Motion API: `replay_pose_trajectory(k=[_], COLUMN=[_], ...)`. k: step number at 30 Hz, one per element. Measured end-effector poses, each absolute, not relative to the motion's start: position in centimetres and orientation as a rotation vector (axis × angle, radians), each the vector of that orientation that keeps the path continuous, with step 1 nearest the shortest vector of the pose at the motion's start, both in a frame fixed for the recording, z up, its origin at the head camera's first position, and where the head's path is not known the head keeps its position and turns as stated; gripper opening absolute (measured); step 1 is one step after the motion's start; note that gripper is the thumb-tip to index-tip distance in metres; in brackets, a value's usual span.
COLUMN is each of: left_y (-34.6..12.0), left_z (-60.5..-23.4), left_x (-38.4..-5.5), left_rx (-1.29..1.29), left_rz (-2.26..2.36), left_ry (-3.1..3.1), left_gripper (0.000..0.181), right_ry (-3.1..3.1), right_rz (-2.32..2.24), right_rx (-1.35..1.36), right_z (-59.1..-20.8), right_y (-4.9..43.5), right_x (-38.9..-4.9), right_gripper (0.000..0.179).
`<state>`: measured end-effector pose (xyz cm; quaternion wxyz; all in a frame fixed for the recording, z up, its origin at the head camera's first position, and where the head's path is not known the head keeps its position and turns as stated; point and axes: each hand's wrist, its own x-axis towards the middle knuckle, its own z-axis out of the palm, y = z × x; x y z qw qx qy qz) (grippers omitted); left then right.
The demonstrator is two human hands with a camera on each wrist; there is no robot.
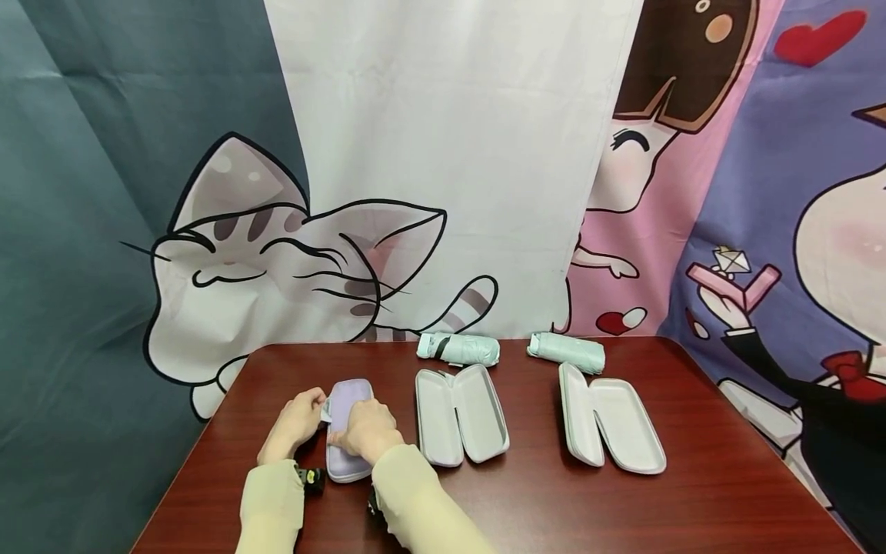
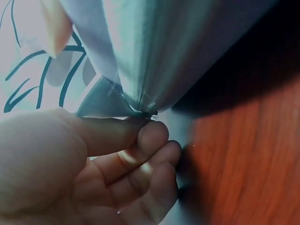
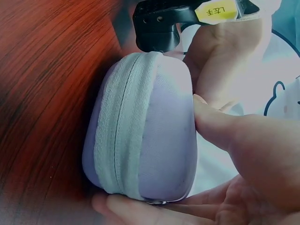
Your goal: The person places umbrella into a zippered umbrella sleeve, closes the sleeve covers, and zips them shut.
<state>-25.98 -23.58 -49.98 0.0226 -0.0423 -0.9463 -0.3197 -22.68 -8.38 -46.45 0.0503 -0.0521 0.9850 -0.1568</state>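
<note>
A lilac zippered hard case [image 1: 349, 396] lies on the left part of the table. My right hand [image 1: 370, 431] grips it across the top, with the thumb on one long edge and fingers round the other. In the right wrist view, the pale zipper [image 3: 124, 126] has its two edges together along the near end of the case. At the case's left edge, my left hand [image 1: 299, 419] pinches the zipper pull between thumb and fingertips, which mostly hide it. Beside those fingertips, a grey fabric tab [image 2: 105, 98] sticks out from the case in the left wrist view.
Two pale grey cases, one in the middle [image 1: 438, 419] and one at the right [image 1: 630, 423], lie unfolded on the brown table [image 1: 727, 492]. Behind them are two mint-green rolled bundles [image 1: 477, 351] [image 1: 567, 352], one with a black band. A printed curtain [image 1: 450, 138] hangs behind the table.
</note>
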Motion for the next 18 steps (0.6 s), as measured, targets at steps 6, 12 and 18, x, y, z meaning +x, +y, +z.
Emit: replay_pose_trajectory(k=[6,12,18], left_y=[-23.5,-23.5,-24.0], left_z=[-50.2,-50.0,-50.2], left_x=[-26.3,-26.5,-26.3], left_rx=[-0.096,-0.085,-0.049], left_rz=[-1.015,-1.152,-1.219], left_ry=[-2.930,-2.929,-2.926], left_gripper=[0.017,0.016,0.023], right_ry=[3.011,3.037,3.020], right_rz=[-0.498,-0.501,-0.468], right_rx=[-0.177,-0.231,-0.299], right_z=[-46.5,-46.4,-45.6], right_y=[-8.1,-7.5,-7.1], right_x=[-22.7,-22.8,-22.7], right_gripper=[0.057,0.056,0.043])
